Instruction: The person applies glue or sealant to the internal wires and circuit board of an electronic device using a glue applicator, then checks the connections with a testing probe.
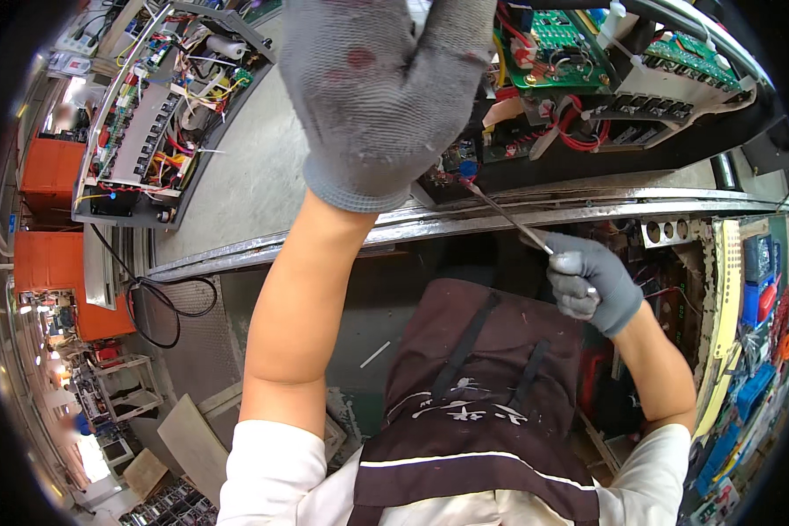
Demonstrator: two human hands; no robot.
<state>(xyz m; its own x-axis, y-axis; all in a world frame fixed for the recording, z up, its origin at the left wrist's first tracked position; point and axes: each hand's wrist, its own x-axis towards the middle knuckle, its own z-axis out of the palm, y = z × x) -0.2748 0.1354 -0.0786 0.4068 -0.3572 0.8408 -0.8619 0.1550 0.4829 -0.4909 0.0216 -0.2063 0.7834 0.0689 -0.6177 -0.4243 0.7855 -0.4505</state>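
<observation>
My left hand [373, 96], in a grey knit glove with small red stains, reaches up across the front edge of the workbench. The top of the picture cuts off its fingertips, and whatever they touch is hidden. My right hand [592, 279], also gloved, is closed around a thin metal rod tool [515, 221]. The rod slants up and to the left, and its far end is at a small blue part [468, 168] low on an open electronic unit [649, 131]. That unit holds green circuit boards [557, 53] and red wires [574, 127].
A second open unit [153, 118] with boards and coloured wires sits at the bench's left. A black cable [180, 311] loops below the metal edge [263, 250]. Orange boxes [48, 263] stand farther left. Blue, red and orange items [754, 377] crowd the right side.
</observation>
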